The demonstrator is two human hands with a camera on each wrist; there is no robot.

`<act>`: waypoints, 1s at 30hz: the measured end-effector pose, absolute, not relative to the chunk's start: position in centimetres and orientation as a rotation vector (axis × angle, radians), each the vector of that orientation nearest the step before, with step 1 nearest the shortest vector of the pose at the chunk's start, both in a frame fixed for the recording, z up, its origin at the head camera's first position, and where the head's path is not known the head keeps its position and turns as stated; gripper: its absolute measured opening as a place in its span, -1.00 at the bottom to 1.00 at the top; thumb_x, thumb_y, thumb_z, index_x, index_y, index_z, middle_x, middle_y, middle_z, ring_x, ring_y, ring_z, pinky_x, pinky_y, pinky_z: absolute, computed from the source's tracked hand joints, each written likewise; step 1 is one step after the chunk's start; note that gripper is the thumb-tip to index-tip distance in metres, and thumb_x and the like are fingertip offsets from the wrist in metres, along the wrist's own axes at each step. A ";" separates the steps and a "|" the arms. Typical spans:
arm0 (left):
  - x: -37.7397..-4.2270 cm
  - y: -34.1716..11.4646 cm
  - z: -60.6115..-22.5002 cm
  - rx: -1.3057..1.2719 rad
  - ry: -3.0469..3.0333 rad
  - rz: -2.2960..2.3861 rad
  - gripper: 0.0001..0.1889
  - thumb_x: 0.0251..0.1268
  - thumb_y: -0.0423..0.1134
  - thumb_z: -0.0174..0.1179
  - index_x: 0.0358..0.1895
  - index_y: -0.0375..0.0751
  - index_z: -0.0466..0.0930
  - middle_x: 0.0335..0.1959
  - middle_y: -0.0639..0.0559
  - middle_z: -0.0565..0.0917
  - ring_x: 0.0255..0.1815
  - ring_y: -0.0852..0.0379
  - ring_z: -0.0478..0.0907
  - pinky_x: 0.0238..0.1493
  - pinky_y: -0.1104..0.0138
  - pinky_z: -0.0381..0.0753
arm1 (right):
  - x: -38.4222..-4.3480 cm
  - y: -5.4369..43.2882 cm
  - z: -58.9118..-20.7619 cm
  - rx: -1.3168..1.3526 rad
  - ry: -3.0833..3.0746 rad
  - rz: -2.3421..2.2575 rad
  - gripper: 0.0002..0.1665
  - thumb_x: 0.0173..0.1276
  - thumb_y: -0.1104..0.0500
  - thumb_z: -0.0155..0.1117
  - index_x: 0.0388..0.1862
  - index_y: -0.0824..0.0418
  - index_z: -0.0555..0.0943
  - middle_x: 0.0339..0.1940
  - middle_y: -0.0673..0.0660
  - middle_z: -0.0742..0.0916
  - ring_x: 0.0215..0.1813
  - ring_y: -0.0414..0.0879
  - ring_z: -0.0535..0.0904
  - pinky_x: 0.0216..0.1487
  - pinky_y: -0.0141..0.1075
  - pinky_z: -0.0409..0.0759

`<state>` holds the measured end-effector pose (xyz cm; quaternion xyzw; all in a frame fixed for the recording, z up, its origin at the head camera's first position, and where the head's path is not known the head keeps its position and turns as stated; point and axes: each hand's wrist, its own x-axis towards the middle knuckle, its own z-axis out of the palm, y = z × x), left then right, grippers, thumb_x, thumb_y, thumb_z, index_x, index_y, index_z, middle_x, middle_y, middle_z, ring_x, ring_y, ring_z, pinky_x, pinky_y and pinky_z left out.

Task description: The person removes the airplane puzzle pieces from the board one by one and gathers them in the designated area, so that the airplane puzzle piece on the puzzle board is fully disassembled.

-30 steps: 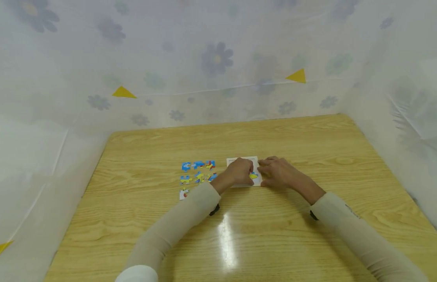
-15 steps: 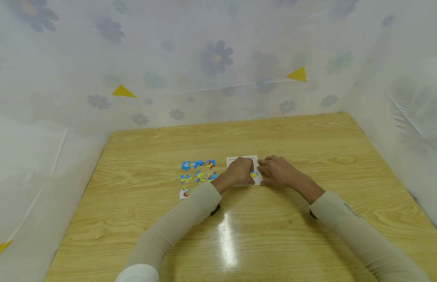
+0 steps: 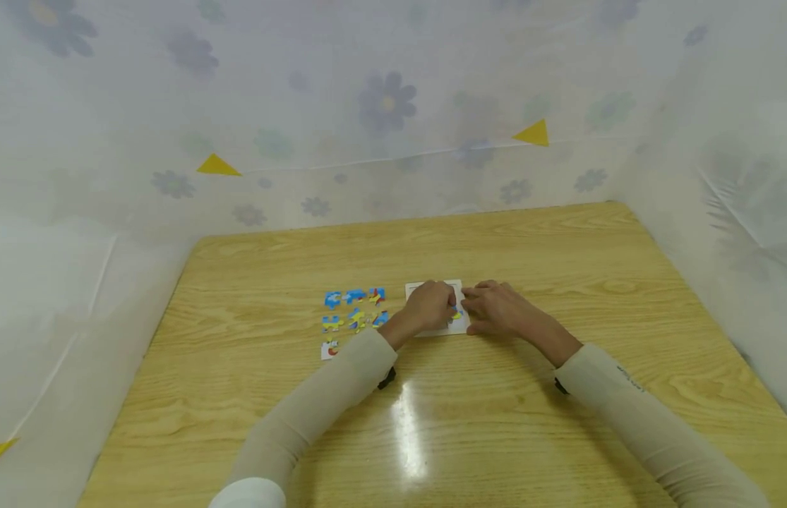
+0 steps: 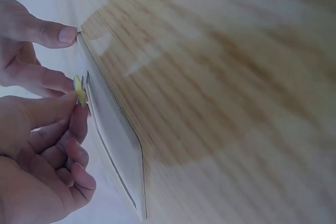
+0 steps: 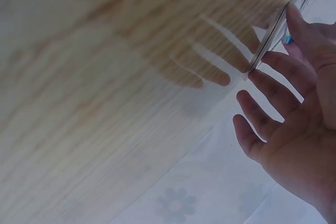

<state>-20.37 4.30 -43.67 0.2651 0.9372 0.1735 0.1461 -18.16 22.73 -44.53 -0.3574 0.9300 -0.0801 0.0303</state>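
A white puzzle tray [image 3: 439, 330] with a raised rim lies flat on the wooden table. Over its middle, my left hand [image 3: 430, 306] pinches a small yellow and blue puzzle piece [image 4: 80, 91] between thumb and forefinger, close above the tray's surface. The other fingers of that hand are curled in. My right hand [image 3: 498, 309] rests at the tray's right edge, fingertips and thumb touching the rim, its fingers spread and only slightly bent in the right wrist view. The left hand covers much of the tray in the head view.
Left of the tray, several loose puzzle pieces [image 3: 332, 323] in blue, yellow, red and white lie in rough rows, partly behind the left forearm. The wooden table [image 3: 533, 437] reaches to a pale flowered curtain [image 3: 342, 106] at the back and sides.
The left hand has turned slightly over the tray, its thumb now less visible and the piece more hidden. The right hand stays at the tray's edge.
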 end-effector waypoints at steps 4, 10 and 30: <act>-20.6 4.1 -43.6 0.787 2.719 0.591 -0.85 0.31 -0.32 0.12 -0.29 -0.17 0.70 -0.27 0.05 0.71 -0.26 0.18 0.60 -0.18 0.42 0.56 | -18.1 22.6 -44.4 -1.111 2.870 -0.233 -0.37 0.12 -0.06 0.40 0.10 0.28 0.60 0.23 0.33 0.57 0.16 0.34 0.49 -0.08 0.24 0.52; -20.7 4.1 -43.7 0.806 2.723 0.638 -0.85 0.28 -0.35 0.12 -0.33 -0.19 0.70 -0.30 0.04 0.72 -0.29 0.18 0.62 -0.21 0.44 0.56 | -18.0 22.6 -44.4 -1.098 2.866 -0.229 -0.37 0.12 -0.05 0.40 0.11 0.29 0.59 0.23 0.34 0.56 0.16 0.35 0.49 -0.06 0.24 0.52; -21.2 -0.4 -43.3 0.825 2.632 0.825 -0.89 0.28 -0.30 0.19 -0.36 -0.19 0.67 -0.33 0.02 0.69 -0.25 0.15 0.54 -0.14 0.32 0.51 | -18.3 22.5 -44.1 -0.995 2.824 -0.175 -0.35 0.15 -0.08 0.38 0.13 0.26 0.58 0.29 0.32 0.52 0.23 0.33 0.43 0.03 0.26 0.45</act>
